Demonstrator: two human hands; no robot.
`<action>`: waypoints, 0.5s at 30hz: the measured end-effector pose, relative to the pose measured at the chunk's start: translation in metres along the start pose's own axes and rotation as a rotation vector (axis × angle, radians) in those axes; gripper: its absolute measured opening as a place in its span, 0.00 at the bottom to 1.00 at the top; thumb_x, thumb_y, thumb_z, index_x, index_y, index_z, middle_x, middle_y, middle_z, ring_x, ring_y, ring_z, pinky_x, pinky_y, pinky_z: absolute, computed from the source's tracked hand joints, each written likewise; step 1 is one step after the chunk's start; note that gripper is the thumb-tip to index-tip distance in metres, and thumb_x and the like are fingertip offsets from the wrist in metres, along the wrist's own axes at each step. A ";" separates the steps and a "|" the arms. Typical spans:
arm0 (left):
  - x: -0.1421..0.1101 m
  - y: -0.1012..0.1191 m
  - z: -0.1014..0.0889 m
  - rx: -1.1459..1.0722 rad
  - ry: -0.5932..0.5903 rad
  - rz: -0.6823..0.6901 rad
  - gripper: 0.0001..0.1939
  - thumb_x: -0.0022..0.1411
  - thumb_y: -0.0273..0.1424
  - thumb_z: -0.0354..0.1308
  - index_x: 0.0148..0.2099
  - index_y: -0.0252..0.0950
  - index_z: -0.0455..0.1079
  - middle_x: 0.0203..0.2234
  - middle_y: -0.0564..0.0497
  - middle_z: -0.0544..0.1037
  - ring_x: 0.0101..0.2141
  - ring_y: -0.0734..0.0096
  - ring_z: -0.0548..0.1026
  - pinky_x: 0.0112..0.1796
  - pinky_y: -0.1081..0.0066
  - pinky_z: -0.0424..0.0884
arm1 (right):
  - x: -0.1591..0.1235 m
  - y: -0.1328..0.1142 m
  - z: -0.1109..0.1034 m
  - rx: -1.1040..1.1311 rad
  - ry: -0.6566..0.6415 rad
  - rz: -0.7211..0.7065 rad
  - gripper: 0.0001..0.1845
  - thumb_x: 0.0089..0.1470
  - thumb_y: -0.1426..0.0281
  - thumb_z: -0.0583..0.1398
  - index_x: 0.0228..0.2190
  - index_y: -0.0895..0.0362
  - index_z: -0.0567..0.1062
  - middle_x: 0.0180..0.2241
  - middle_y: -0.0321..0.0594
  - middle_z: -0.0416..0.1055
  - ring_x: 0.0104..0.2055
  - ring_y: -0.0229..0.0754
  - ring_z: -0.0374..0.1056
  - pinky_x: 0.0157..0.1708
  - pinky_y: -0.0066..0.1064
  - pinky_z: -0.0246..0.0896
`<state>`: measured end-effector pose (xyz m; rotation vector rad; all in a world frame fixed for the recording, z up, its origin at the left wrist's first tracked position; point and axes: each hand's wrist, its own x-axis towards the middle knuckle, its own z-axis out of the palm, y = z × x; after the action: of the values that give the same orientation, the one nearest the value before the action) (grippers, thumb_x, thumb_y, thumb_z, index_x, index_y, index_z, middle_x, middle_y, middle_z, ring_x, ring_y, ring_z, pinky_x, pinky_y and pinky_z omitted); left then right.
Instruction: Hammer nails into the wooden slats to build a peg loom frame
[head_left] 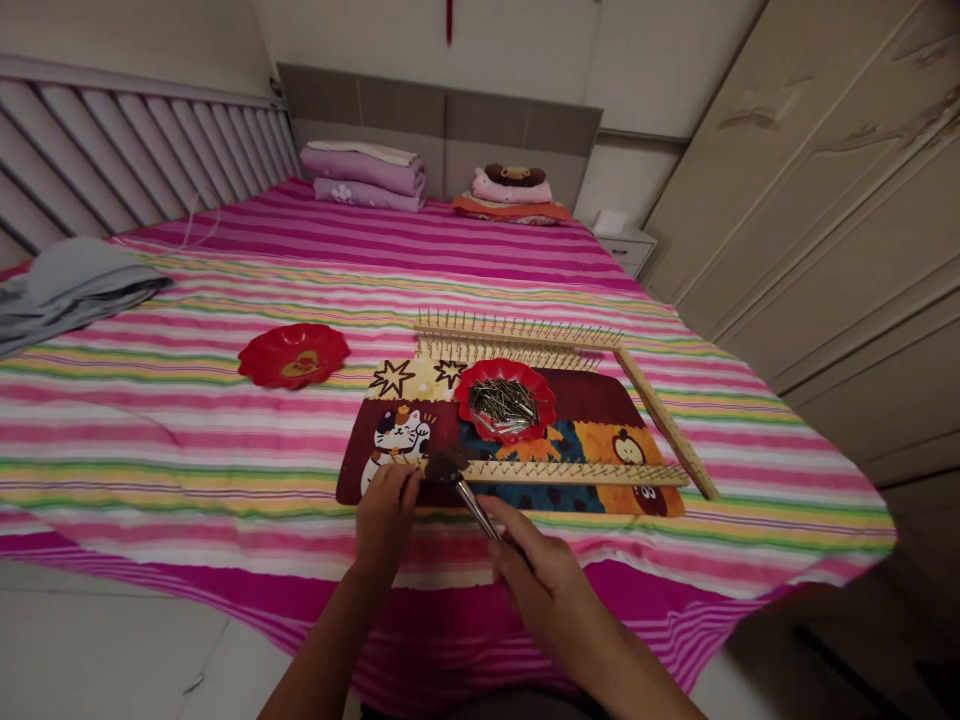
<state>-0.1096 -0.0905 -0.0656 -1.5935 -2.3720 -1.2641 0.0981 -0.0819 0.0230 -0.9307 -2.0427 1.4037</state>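
Note:
A wooden strip (570, 473) with a row of upright nails lies across the front of a patterned board (465, 440) on the bed. My left hand (386, 512) is closed around the strip's left end; whether a nail is also between its fingers is hidden. In my right hand (541, 572) is a hammer (472, 502), gripped by its metal handle. The hammer's dark head, smeared by motion, is over the strip just right of my left fingers. Behind the strip, a red scalloped dish (544, 415) full of loose nails (502, 402) sits on the board.
Two more nail-studded strips (517, 335) lie behind the board, and a strip without upright nails (664, 420) slants along its right. A second red dish (294, 356) stands left. Grey cloth (82, 280) lies far left; folded bedding (367, 178) is by the headboard.

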 end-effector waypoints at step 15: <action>0.000 -0.001 0.001 -0.014 0.023 0.003 0.07 0.58 0.33 0.48 0.32 0.40 0.66 0.29 0.51 0.73 0.34 0.69 0.72 0.36 0.71 0.66 | -0.015 0.001 -0.009 -0.097 0.001 -0.049 0.22 0.60 0.72 0.49 0.55 0.49 0.62 0.29 0.34 0.75 0.31 0.39 0.72 0.37 0.30 0.69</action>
<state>-0.1097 -0.0900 -0.0666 -1.5765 -2.3516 -1.2950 0.1143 -0.0875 0.0254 -0.9146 -2.1339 1.2885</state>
